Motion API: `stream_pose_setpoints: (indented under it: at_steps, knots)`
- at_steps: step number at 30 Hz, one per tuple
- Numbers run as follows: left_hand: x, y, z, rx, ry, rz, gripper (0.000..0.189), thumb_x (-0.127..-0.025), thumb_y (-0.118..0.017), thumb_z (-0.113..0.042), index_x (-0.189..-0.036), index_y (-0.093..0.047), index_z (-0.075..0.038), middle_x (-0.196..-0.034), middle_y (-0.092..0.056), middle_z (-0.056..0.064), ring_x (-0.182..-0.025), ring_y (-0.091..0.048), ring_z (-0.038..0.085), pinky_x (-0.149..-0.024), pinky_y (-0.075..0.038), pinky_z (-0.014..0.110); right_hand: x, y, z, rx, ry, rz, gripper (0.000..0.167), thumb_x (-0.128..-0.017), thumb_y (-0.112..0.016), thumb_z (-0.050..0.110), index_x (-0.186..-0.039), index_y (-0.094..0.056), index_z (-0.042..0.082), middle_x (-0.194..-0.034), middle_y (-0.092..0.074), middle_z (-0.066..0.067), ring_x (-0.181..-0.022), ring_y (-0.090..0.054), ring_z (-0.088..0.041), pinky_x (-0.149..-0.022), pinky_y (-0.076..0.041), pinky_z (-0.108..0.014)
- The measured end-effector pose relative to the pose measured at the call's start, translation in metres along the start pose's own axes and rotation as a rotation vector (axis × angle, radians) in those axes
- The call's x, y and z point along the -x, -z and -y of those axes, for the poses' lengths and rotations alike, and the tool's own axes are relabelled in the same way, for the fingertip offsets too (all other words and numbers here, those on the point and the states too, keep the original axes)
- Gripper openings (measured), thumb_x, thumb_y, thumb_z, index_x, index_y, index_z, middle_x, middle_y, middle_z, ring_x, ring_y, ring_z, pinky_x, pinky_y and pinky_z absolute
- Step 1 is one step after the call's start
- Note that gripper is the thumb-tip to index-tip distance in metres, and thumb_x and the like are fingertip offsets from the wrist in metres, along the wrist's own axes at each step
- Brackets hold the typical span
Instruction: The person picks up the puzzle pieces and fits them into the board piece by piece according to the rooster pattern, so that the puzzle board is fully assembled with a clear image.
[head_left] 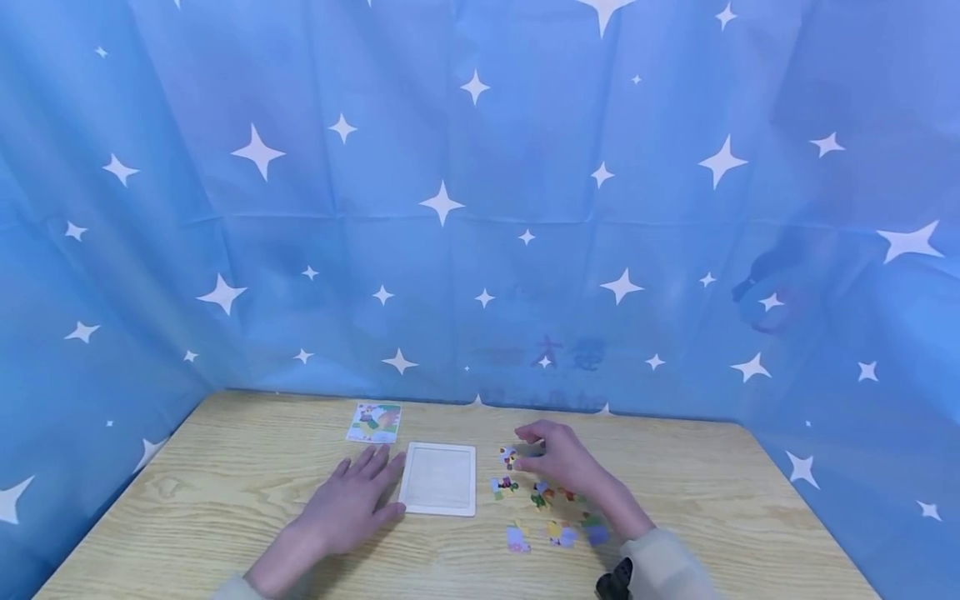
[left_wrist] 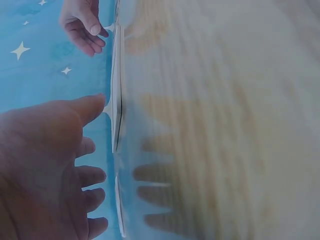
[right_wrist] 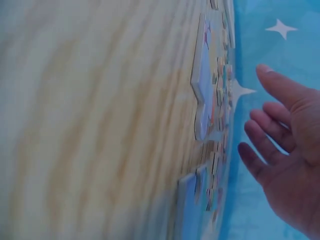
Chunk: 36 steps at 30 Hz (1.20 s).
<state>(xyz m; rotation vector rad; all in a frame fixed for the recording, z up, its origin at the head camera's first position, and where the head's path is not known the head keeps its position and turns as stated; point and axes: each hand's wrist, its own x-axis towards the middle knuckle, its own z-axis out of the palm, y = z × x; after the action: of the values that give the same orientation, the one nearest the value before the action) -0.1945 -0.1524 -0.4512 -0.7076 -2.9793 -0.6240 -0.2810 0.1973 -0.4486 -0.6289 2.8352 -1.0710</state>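
Hovering my right hand (head_left: 561,457) beside the farthest puzzle pieces (head_left: 506,454), fingers loosely bent, grasping nothing. Pieces are lying on the table (head_left: 202,492), right of the white tray (head_left: 442,511). My left hand (head_left: 352,504) is reaching, relaxed and unloaded, just left of the tray. I'm judging the pieces light, stiff, thin, maybe slick; I'm favouring a thumb-and-finger pinch on opposite edges, sparing the tabs (right_wrist: 201,125).

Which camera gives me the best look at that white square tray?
The head view: it shows the tray from above, its rim and inside both visible. The left wrist view catches it only edge-on, a thin pale strip; in the right wrist view I can't make it out with certainty.
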Motion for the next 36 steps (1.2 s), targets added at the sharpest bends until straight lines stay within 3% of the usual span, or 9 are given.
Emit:
stream_pose_setpoints:
  at_steps: [8,18,25,36]
  knots:
    - [-0.003,-0.005,0.008,0.067,-0.017,0.021,0.066,-0.103,-0.061,-0.039,-0.154,-0.044,0.0,-0.158,-0.033,0.031,-0.146,-0.028,0.052,-0.11,-0.024,0.074,-0.006,-0.004,0.0,-0.1,-0.006,0.055,0.05,-0.09,-0.082,0.016,-0.134,-0.065,-0.001,-0.125,-0.066,-0.013,-0.112,-0.064,-0.031,-0.09,-0.055,-0.046]
    - [-0.006,-0.01,0.015,0.101,-0.028,0.056,0.066,-0.106,-0.056,-0.042,-0.157,-0.04,-0.003,-0.161,-0.028,0.03,-0.149,-0.022,0.051,-0.112,-0.02,0.073,-0.01,-0.007,-0.002,-0.09,-0.061,0.077,0.051,-0.088,-0.084,0.016,-0.133,-0.066,0.002,-0.121,-0.067,-0.007,-0.106,-0.064,-0.024,-0.088,-0.055,-0.044]
    - [-0.01,-0.017,0.022,0.102,-0.022,0.081,0.066,-0.106,-0.054,-0.046,-0.157,-0.041,-0.006,-0.163,-0.025,0.028,-0.15,-0.018,0.051,-0.112,-0.017,0.075,-0.014,-0.01,-0.012,-0.081,-0.015,0.114,0.046,-0.09,-0.082,0.02,-0.131,-0.067,0.003,-0.119,-0.064,-0.005,-0.101,-0.062,-0.019,-0.087,-0.054,-0.042]
    - [-0.01,-0.016,0.018,0.097,-0.036,0.062,0.07,-0.105,-0.053,-0.051,-0.157,-0.042,-0.006,-0.161,-0.027,0.031,-0.148,-0.02,0.055,-0.109,-0.017,0.077,-0.016,-0.009,-0.014,-0.018,0.036,0.136,0.027,-0.093,-0.079,0.017,-0.117,-0.073,0.008,-0.106,-0.06,-0.001,-0.092,-0.055,-0.018,-0.079,-0.05,-0.038]
